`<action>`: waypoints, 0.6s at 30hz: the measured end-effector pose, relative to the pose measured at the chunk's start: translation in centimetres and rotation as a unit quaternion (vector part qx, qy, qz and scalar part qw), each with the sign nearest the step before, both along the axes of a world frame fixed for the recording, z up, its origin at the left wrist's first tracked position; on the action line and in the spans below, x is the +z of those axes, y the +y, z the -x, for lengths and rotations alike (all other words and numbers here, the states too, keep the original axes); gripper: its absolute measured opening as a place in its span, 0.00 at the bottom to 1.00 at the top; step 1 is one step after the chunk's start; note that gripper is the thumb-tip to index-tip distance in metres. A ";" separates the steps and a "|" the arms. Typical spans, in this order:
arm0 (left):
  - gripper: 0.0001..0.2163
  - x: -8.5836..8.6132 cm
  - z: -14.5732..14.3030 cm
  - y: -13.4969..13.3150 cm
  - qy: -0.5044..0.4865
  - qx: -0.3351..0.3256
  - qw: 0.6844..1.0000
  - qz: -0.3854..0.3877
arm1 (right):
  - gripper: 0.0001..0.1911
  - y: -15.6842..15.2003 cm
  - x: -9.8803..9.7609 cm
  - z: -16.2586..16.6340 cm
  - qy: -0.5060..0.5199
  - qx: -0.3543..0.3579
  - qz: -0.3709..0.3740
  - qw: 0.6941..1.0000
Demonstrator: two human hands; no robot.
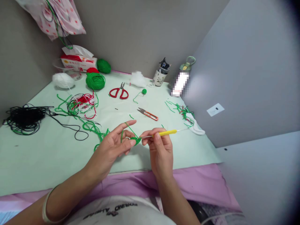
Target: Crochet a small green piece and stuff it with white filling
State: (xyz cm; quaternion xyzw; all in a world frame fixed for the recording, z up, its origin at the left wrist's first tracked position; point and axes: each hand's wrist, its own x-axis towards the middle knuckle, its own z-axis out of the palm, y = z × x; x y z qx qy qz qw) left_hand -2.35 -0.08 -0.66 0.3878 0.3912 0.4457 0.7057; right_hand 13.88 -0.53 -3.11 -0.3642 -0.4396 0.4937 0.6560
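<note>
My left hand [117, 142] pinches a small piece of green crochet work [136, 141] between thumb and fingers, while a strand of green yarn [131, 129] runs up over its raised index finger. In my right hand [161, 143] is a crochet hook [167, 132] with a yellow handle, held like a pen. The hook's metal tip points left and meets the edge of the green piece. Loose green yarn [93, 128] trails on the table to the left of my left hand. Orange thread snips [148, 114] lie just beyond my hands.
Red-handled scissors [119, 93], a small green ball [144, 91] and white stuffing [138, 79] lie farther back. Black yarn [25, 118], white yarn [63, 81] and green yarn balls [95, 81] are at left. A patterned cup [160, 76], bottle [181, 82] and yarn scraps [182, 110] stand right.
</note>
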 end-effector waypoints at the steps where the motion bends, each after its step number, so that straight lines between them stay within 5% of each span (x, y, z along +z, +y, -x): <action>1: 0.27 0.0 0.0 0.0 0.004 0.001 1.000 -0.005 | 0.09 0.0 0.0 -0.1 -0.003 0.003 -0.004 1.000; 9: 0.26 -0.2 0.1 0.1 0.119 0.020 0.989 -0.083 | 0.08 -0.6 0.5 -0.5 -0.130 -0.023 -0.101 0.986; 16: 0.23 0.6 -0.5 -0.6 0.247 0.102 0.951 -0.156 | 0.13 -1.3 0.7 -0.4 -0.338 -0.070 -0.296 0.891; 18: 0.22 0.6 -0.6 -0.8 0.266 0.117 0.940 -0.180 | 0.13 -1.3 0.6 -0.3 -0.340 -0.080 -0.312 0.883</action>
